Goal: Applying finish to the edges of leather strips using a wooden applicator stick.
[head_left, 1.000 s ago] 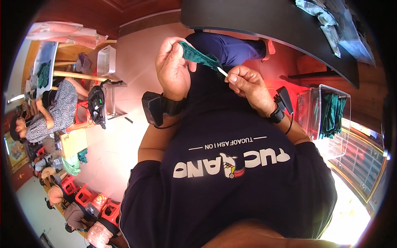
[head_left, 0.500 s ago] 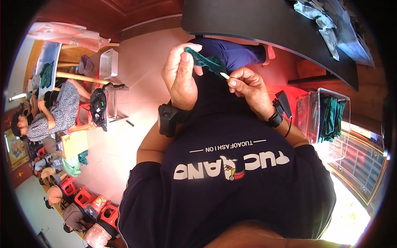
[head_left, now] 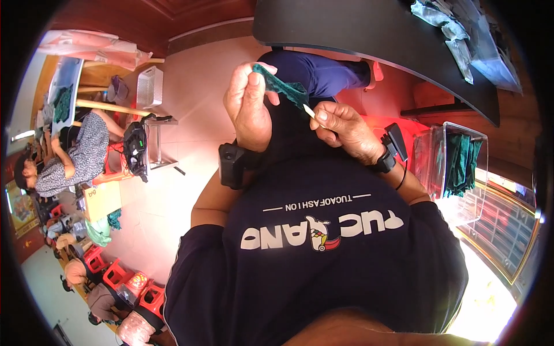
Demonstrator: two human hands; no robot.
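Note:
A strip of dark green velvety cloth (head_left: 284, 87) stretches between my two hands, above my lap. My left hand (head_left: 249, 109) pinches its upper left end between thumb and fingers. In my right hand (head_left: 346, 128), thumb and forefinger grip a thin pale stick (head_left: 309, 111) with a pointed tip. That tip meets the lower right end of the cloth; whether it is inside a fold or only against it, I cannot tell. Each wrist wears a black strapped device.
A dark table (head_left: 346, 26) stands ahead, with plastic-wrapped packages (head_left: 456, 40) at its right. To my right, a clear bin (head_left: 466, 167) holds folded green cloth. People sit at the left near red stools (head_left: 117, 273), a white basket (head_left: 150, 86) and a metal-legged stand (head_left: 156, 144).
Both hands have shifted slightly left. The cloth now hangs narrower and more slanted, and the stick points more steeply upward at its lower end.

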